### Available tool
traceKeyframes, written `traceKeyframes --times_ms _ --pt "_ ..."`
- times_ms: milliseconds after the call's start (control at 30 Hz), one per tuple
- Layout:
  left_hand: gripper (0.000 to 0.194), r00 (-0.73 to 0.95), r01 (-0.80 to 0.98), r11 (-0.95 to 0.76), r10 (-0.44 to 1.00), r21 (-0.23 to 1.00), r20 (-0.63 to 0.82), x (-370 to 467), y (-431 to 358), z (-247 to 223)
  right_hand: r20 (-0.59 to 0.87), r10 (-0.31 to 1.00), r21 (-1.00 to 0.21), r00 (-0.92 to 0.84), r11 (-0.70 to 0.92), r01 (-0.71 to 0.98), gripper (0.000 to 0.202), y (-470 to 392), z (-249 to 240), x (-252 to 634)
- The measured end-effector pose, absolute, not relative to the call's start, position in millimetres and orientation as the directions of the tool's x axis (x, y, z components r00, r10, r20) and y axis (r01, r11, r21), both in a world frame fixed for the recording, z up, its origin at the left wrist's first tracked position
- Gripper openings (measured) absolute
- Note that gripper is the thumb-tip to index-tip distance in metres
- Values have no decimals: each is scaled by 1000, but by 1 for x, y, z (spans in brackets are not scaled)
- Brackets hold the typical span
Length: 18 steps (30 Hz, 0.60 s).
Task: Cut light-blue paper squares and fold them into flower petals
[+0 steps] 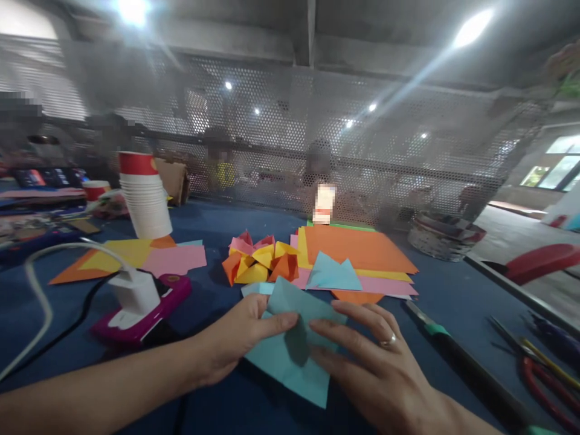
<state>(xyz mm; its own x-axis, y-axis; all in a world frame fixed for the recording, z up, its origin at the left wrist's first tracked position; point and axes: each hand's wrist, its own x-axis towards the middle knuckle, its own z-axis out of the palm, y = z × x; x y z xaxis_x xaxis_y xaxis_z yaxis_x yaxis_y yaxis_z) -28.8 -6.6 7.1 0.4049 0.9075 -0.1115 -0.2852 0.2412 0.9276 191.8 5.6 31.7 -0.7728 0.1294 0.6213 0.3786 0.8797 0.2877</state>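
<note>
Black-handled tool (pixel 475 374) right of blue paper (pixel 290 362), power strip (pixel 176 293) left, cups (pixel 147 208) beyond

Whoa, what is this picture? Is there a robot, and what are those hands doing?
No robot here! These are a person's own bare hands. The one picture comes from a camera worn on the head, looking forward and down.

The left hand has its grip on a blue sheet of paper, with the thumb on top. The right hand has its fingers against the paper and wears a ring.

On the dark blue table, just beyond, sits a group of folded paper shapes and a pile of colored paper. To the left are stacked paper cups and a purple power strip. To the right lie a black-handled tool, perhaps a cutter, and red-handled scissors.
</note>
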Motion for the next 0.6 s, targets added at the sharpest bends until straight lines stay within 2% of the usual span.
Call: traceKeyframes --times_ms 133,333,400,600 --pt "26 381 -276 260 913 925 -143 -28 -8 8 638 184 197 -748 900 389 13 7 30 189" --pt "25 337 -256 273 924 927 -179 -26 -8 8 630 303 -63 -715 938 342 14 10 28 183" --pt "27 323 -240 283 926 929 -198 -26 -8 8 625 300 -71 -720 941 331 18 10 27 183" --pt "36 324 -180 270 924 946 -202 -27 -7 6 568 206 59 -797 955 290 16 8 27 183"
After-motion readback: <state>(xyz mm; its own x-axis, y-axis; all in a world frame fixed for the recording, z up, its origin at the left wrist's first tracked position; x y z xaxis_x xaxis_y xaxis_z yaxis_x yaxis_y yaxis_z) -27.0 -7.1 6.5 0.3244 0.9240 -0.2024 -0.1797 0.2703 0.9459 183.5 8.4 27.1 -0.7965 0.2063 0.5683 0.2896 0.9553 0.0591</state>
